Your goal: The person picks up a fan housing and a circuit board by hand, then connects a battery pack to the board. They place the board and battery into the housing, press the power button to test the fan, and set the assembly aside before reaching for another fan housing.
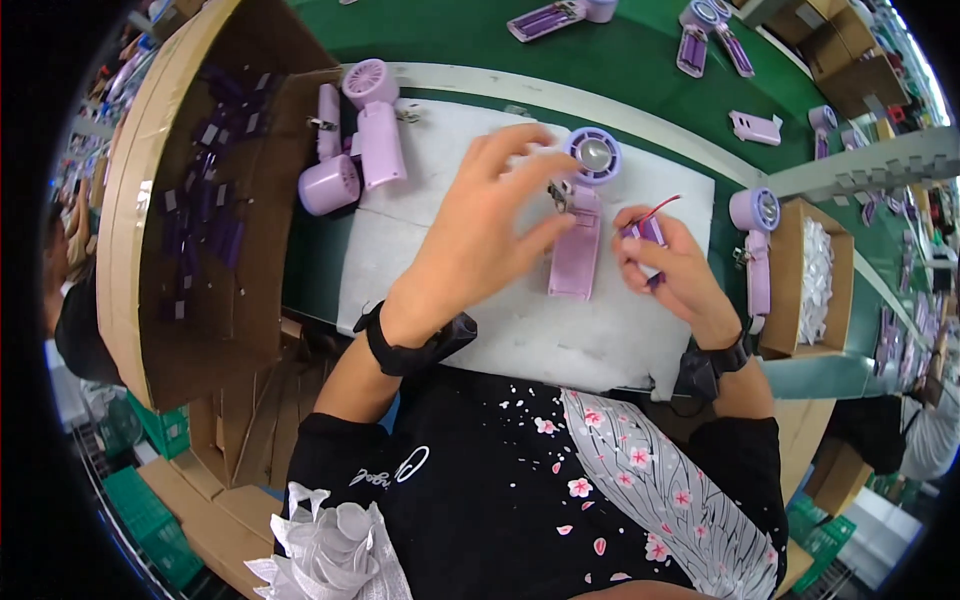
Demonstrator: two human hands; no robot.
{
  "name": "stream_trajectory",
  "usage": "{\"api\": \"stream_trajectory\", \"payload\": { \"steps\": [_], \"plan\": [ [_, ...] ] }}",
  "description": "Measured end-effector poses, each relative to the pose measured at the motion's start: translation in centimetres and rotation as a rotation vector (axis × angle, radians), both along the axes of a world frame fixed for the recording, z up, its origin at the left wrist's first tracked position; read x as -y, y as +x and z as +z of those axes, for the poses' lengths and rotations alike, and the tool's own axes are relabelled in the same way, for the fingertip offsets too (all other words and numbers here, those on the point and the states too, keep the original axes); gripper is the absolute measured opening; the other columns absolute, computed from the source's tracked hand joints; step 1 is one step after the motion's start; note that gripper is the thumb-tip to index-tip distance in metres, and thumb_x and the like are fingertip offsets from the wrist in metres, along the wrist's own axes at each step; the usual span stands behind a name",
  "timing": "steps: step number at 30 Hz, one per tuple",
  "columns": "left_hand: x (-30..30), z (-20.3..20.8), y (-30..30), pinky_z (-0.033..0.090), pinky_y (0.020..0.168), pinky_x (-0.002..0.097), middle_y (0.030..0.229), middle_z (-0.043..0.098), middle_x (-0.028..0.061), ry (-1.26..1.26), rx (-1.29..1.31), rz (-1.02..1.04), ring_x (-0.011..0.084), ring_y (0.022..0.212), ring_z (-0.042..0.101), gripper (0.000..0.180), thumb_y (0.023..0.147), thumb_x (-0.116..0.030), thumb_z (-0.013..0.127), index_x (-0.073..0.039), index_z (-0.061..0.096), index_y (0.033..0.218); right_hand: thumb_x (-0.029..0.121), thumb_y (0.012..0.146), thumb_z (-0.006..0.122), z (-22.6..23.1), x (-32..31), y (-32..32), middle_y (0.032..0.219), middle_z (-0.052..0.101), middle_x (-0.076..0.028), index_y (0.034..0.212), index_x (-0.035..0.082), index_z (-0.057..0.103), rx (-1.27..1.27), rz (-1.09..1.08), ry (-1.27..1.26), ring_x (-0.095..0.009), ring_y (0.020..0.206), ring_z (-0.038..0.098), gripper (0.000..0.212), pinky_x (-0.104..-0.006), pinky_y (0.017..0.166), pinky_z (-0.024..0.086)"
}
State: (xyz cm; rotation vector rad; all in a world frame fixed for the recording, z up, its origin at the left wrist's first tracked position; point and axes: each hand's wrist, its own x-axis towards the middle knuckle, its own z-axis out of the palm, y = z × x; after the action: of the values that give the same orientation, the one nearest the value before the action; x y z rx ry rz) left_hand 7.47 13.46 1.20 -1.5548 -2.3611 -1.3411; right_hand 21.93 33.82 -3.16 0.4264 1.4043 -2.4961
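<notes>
Right hand (688, 272): fingers and thumb clamped on a purple battery pack (648, 232), red wire (660, 205) trailing from its far end. Pack stands just right of the open fan housing (571, 272), apart from it; pack's long axis roughly along the housing's handle, its near end angled away to the right.

Left hand (478, 215): left of the housing, fingers and thumb spread apart, nothing held. Fingertips and thumb overlap the housing's edge in this view; contact cannot be told. Left hand reads as the nearer of the two.

Fan housing: lying on a white pad (640, 345), round head (594, 154) at the far end, handle running toward the person, near end slightly left.

Left of the housing: two lilac fans (380, 145); past them, a cardboard box (122, 215) of purple packs. Right of it: another fan (759, 280), then a carton (840, 290) of white pieces. Beyond: green tabletop (440, 35).
</notes>
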Motion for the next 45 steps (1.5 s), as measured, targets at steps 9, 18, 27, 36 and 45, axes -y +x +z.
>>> {"api": "stream_trajectory", "payload": {
  "steps": [9,18,27,36,45],
  "plan": [
    [-3.4,-3.5,-2.0,0.051,0.078,0.0385,0.098,0.063,0.0129,-0.240,0.429,-0.191,0.0328,0.084,0.060,0.037,0.072,-0.004,0.076,-0.003,0.055,0.103,0.007,0.086,0.069,0.6,0.8,-1.8,0.090,0.061,-0.003,0.102,0.003,0.056,-0.255,-0.273,0.869,-0.013,0.073,0.059,0.021,-0.0251,0.062,0.046],
    [-2.0,-3.5,-3.4,0.051,0.071,0.0256,0.089,0.065,0.0052,-0.285,0.737,-0.257,0.0102,0.078,0.060,0.029,0.078,0.002,0.073,0.000,0.060,0.104,-0.001,0.070,0.077,-1.1,3.0,-2.7,0.088,0.065,-0.009,0.087,0.004,0.058,-0.541,-0.342,1.403,-0.025,0.074,0.059,0.026,-0.0325,0.065,0.048],
    [-1.7,-3.1,-3.1,0.052,0.072,0.0263,0.087,0.069,0.0075,-0.243,0.858,-0.327,0.0121,0.077,0.064,0.027,0.079,0.001,0.069,-0.001,0.067,0.106,-0.003,0.065,0.079,-0.7,3.7,-3.2,0.085,0.065,-0.007,0.086,0.005,0.060,-0.682,-0.328,1.472,-0.025,0.077,0.059,0.029,-0.0337,0.064,0.048],
    [-1.8,-3.5,-3.1,0.051,0.068,0.0312,0.085,0.065,0.0062,-0.142,0.541,-0.395,0.0198,0.073,0.062,0.034,0.074,0.007,0.061,-0.004,0.069,0.105,-0.002,0.064,0.078,-0.2,3.3,-2.7,0.082,0.064,-0.006,0.088,0.005,0.062,-0.640,-0.216,1.454,-0.026,0.078,0.060,0.030,-0.0334,0.065,0.049],
    [-2.0,-2.5,-2.0,0.050,0.079,0.0300,0.103,0.063,0.0099,-0.194,0.512,-0.435,0.0239,0.087,0.063,0.024,0.071,0.009,0.060,-0.003,0.069,0.089,-0.004,0.073,0.072,-0.1,3.1,-2.4,0.090,0.064,-0.010,0.096,0.004,0.061,-0.609,-0.160,1.399,-0.026,0.081,0.061,0.027,-0.0332,0.068,0.049]
  ]
}}
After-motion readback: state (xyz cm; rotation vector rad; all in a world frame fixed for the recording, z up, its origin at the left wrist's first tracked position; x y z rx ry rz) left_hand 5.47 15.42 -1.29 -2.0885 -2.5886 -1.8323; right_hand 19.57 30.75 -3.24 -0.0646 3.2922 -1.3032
